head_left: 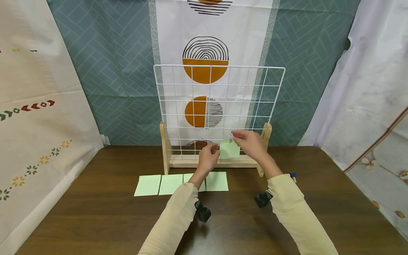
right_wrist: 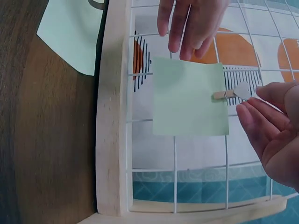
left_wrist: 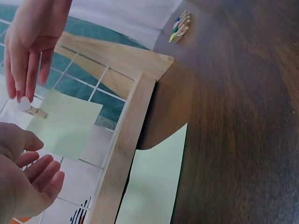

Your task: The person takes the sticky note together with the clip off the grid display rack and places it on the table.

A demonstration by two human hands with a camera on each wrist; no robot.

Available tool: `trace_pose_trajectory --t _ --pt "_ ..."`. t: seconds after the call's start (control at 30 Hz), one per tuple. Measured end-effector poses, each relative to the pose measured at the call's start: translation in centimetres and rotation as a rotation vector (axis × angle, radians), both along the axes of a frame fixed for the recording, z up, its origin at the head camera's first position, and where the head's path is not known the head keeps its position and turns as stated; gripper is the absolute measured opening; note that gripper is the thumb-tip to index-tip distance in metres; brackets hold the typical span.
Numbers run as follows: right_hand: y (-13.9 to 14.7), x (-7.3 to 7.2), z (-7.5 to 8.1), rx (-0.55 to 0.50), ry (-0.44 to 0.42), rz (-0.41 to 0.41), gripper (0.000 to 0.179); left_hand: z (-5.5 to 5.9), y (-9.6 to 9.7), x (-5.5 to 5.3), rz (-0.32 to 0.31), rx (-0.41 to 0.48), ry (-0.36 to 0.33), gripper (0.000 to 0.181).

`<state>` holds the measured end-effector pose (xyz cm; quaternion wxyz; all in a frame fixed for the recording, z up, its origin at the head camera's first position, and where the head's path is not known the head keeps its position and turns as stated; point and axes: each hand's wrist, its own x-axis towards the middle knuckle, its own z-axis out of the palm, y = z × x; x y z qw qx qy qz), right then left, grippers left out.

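Note:
A pale green paper square (right_wrist: pixel 187 98) hangs against the white wire grid (head_left: pixel 220 85), low and right of its middle. At its top edge sits a small wooden clothespin (right_wrist: pixel 224 94) with a white heart on its end. My right hand (head_left: pixel 251 143) is right at the heart, thumb and fingers parted around it. Beside the square's left edge is my left hand (head_left: pixel 208 157), fingers loosely bent and holding nothing; in the left wrist view it shows palm up near the paper.
Several more pale green squares (head_left: pixel 147 185) lie in a row on the dark wooden table (head_left: pixel 95 219), partly behind the left forearm. Wooden feet (head_left: pixel 165 148) support the grid. More clothespins with coloured ends (left_wrist: pixel 180 28) lie at the right. Patterned cloth (head_left: pixel 121 71) hangs behind.

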<state>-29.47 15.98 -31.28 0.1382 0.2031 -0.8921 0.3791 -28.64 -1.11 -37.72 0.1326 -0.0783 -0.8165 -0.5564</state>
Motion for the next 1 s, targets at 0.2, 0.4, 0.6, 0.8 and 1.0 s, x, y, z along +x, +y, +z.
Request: trace_pose_trajectory --t 0.2,0.4,0.6,0.8,1.0 --pt "-0.8 -0.4 -0.2 0.005 -0.034 0.025 0.031 -0.2 0.1 -0.6 0.014 -0.072 -0.018 0.020" --pt "-1.2 -0.9 0.0 0.030 -0.053 0.014 0.031 0.1 0.4 -0.9 0.044 -0.110 -0.020 0.017" --pt "-1.3 -1.2 -0.1 0.052 -0.068 -0.004 0.029 0.2 0.6 -1.2 0.069 -0.143 -0.034 0.013" --pt "-1.4 -1.6 0.0 0.074 -0.053 -0.022 0.024 0.2 0.6 -1.3 0.064 -0.169 -0.022 0.012" --pt "-1.5 -1.6 0.1 0.083 -0.046 -0.040 0.020 0.3 0.6 -1.4 0.038 -0.181 -0.031 0.011"
